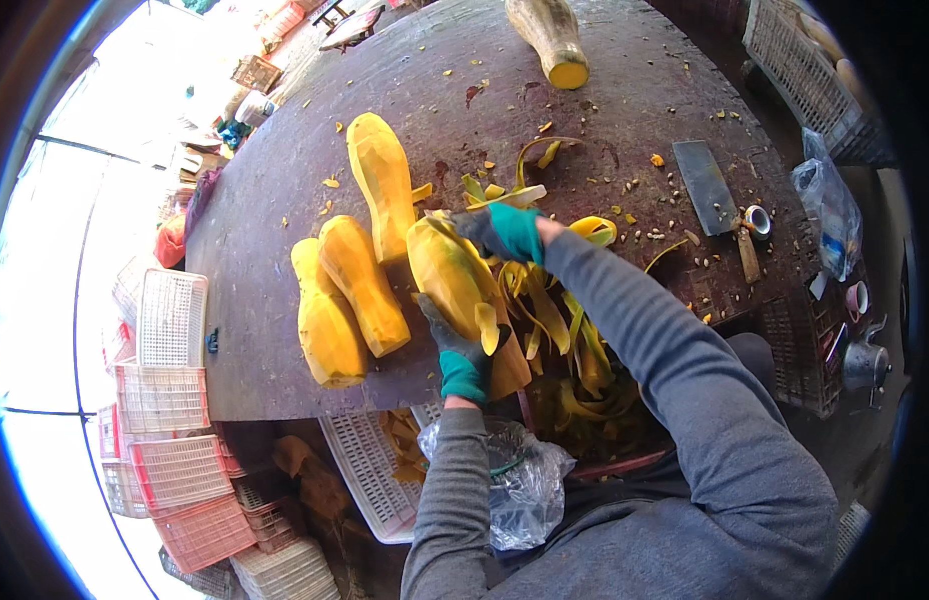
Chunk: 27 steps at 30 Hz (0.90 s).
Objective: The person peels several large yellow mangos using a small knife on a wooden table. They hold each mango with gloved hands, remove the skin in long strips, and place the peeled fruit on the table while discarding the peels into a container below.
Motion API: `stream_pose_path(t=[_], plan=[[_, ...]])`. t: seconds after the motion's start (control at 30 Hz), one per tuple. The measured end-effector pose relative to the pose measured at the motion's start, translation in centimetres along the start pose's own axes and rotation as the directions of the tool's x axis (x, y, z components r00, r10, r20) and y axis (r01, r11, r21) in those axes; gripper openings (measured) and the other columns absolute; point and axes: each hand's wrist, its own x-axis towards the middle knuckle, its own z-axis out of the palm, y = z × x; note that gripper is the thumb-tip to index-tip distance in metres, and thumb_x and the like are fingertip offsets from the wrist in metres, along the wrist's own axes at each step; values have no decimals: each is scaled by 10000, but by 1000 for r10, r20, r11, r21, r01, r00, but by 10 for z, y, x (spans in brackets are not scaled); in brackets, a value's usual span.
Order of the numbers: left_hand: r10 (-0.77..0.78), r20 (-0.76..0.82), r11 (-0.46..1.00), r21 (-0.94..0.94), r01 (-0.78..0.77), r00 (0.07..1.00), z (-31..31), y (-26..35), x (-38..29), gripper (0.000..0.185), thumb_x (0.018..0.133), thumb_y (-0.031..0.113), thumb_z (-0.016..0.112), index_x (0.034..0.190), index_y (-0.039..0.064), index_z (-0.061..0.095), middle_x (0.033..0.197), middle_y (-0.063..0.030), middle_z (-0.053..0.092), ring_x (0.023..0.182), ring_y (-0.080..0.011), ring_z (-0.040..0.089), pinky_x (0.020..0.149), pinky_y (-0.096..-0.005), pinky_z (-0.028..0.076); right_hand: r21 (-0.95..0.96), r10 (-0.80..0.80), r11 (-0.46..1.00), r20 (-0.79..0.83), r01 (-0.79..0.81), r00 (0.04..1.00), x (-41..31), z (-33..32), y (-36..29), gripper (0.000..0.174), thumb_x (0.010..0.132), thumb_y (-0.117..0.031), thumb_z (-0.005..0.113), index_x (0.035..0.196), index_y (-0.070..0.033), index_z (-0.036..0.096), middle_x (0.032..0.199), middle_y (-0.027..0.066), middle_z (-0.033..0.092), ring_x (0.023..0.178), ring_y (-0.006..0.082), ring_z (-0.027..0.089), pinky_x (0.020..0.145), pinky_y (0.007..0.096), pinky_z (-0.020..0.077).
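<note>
A partly peeled squash (443, 262) lies at the table's near edge, its skin still greenish in places. My left hand (464, 352), in a grey and green glove, grips its near end. Over the far end is my right hand (502, 231), gloved alike and closed around what seems to be a peeler, mostly hidden by the fingers. A loose strip of peel (487, 328) hangs at the squash's near side. To the left rest three peeled squashes: one farther away (380, 184), one in the middle (363, 285) and one outermost (328, 315).
An unpeeled squash (552, 41) lies at the far side. Right of me are a cleaver (704, 187) and a tape roll (757, 221). Peel strips (588, 349) hang off the table (247, 300). Below it stand a white crate (371, 480) and a plastic bag (528, 487); stacked crates (183, 469) rise left.
</note>
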Motion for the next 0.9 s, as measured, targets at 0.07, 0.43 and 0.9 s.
stream_pose_path(t=[0.07,0.43,0.9], plan=[[-37,-19,996,-81,35,999,3,-2,2,1397,616,262,951,1620,44,4,1590,-258,262,1443,-379,342,1170,-420,333,466,133,871,83,-156,988,-38,-4,-29,628,840,-48,582,1457,-40,472,1419,158,584,1190,303,638,925,383,539],[16,-64,996,92,-10,998,5,16,3,1363,591,272,938,1616,43,69,1538,-275,313,1392,-420,396,1154,-448,366,725,329,676,-138,-131,934,-143,-27,-113,492,961,-85,527,1449,-32,482,1292,159,592,1111,264,624,875,340,536],[-125,-67,991,31,128,990,15,2,7,1301,600,279,925,1577,-18,119,1463,-238,433,1312,-348,478,1119,-397,407,582,259,813,-346,-11,902,-89,19,-76,526,926,-60,558,1444,-82,469,1196,141,625,971,293,654,783,371,537]])
